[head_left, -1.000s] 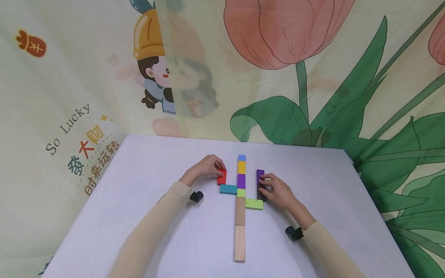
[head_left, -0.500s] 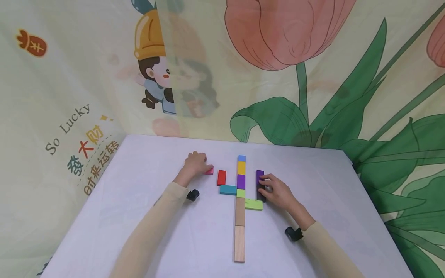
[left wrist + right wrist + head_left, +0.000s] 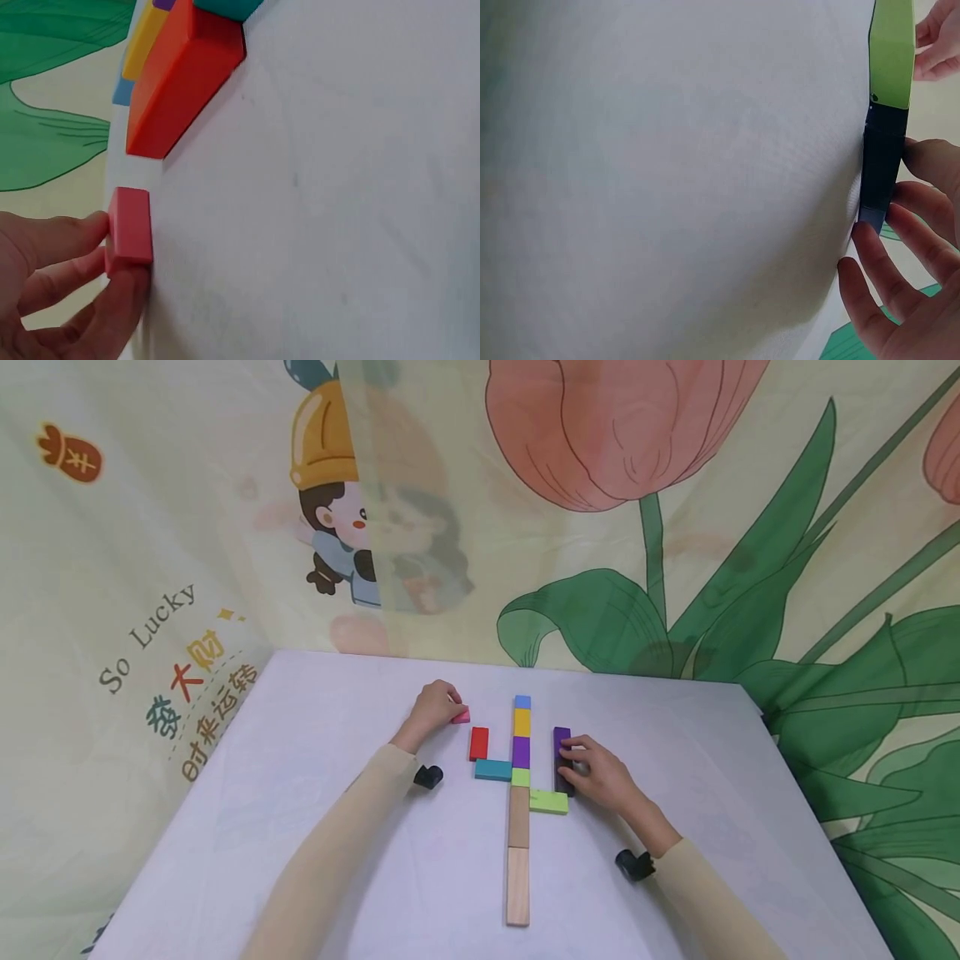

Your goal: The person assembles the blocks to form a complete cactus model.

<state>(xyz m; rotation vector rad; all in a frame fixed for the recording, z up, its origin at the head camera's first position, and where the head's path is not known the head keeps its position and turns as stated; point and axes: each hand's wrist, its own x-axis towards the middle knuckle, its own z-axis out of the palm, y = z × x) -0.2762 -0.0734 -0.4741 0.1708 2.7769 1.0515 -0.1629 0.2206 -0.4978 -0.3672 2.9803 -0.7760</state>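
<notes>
In the head view, my left hand (image 3: 437, 706) pinches a small pink block (image 3: 461, 716) between thumb and fingers, behind and left of a red block (image 3: 478, 744). The left wrist view shows the pink block (image 3: 130, 229) at or just above the table, apart from the red block (image 3: 184, 79). My right hand (image 3: 603, 772) holds a long dark purple block (image 3: 562, 752), with thumb and fingers on its side and far end. In the right wrist view that block (image 3: 883, 161) meets the end of a lime green block (image 3: 892, 56).
A straight row runs up the white table (image 3: 375, 893): two wooden blocks (image 3: 517, 885), then green, purple (image 3: 521, 752), yellow (image 3: 521, 722) and blue. A teal block (image 3: 492, 770) juts left from it, a lime green block (image 3: 548, 802) right. Printed cloth (image 3: 420, 635) hangs behind.
My left hand let go of the red block, moved left to the pink block, and has since carried it a little right and farther back. The right hand stays in place.
</notes>
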